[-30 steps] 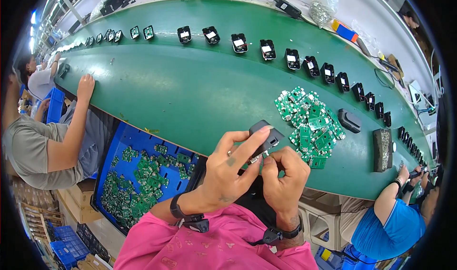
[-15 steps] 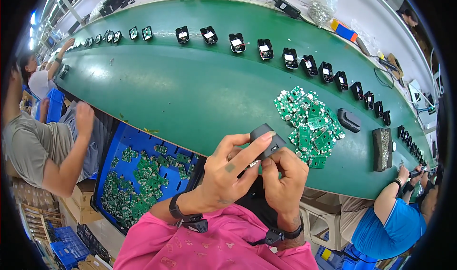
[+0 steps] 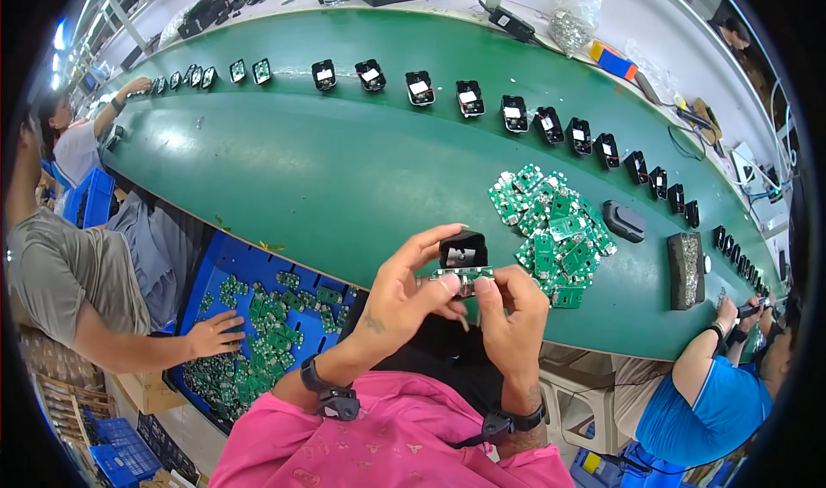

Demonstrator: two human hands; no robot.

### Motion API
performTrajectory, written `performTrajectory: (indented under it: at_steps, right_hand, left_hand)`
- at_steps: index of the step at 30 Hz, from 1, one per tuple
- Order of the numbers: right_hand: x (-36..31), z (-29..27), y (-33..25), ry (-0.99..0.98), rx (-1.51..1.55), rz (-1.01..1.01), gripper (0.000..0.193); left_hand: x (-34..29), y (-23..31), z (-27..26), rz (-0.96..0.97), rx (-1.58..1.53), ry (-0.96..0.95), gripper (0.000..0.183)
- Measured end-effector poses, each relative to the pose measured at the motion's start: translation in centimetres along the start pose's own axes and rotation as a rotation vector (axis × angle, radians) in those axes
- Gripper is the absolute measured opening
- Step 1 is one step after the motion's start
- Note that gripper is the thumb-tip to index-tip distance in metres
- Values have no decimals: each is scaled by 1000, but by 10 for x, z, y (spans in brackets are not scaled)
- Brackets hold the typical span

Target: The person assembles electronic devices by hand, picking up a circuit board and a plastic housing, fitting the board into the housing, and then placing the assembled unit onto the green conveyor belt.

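Observation:
Over the table's near edge I hold a small black plastic housing, its hollow inside facing me. A green circuit board lies across the housing's near end; whether it is seated inside I cannot tell. My left hand is wrapped round the housing's left side, its thumb pressing on the board. My right hand is closed at the board's right end, with the thumb on it. Just beyond, a heap of green circuit boards lies on the green table.
A line of black housings curves along the table's far side. Right of the heap sit a black device and a dark foam block. A blue bin of boards stands at left, a co-worker's hand over it. Another person works at right.
The housing has turned from its closed outer face to its open side, bringing the circuit board into view. My thumbs have moved onto the board. The left co-worker's hand has lowered to the bin.

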State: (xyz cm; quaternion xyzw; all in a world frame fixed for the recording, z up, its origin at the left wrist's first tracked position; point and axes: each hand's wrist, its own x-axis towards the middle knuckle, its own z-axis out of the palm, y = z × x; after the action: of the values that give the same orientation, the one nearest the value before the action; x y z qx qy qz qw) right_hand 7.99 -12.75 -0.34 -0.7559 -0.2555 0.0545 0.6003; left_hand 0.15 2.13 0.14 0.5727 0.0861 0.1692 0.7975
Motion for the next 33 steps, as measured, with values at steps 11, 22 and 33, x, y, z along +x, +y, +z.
performTrajectory:
  at_steps: [11, 22, 33]
  right_hand:
    - [-20, 1, 7, 112, 225, 64, 15]
    - [-26, 13, 15, 222, -198, -322, 12]
    - [-26, 2, 16, 88, -37, -169, 10]
  left_hand:
    - [-1, -21, 2, -193, 21, -31, 45]
    - [-10, -35, 15, -156, -57, 16, 43]
    - [-6, -31, 11, -195, -162, 58, 44]
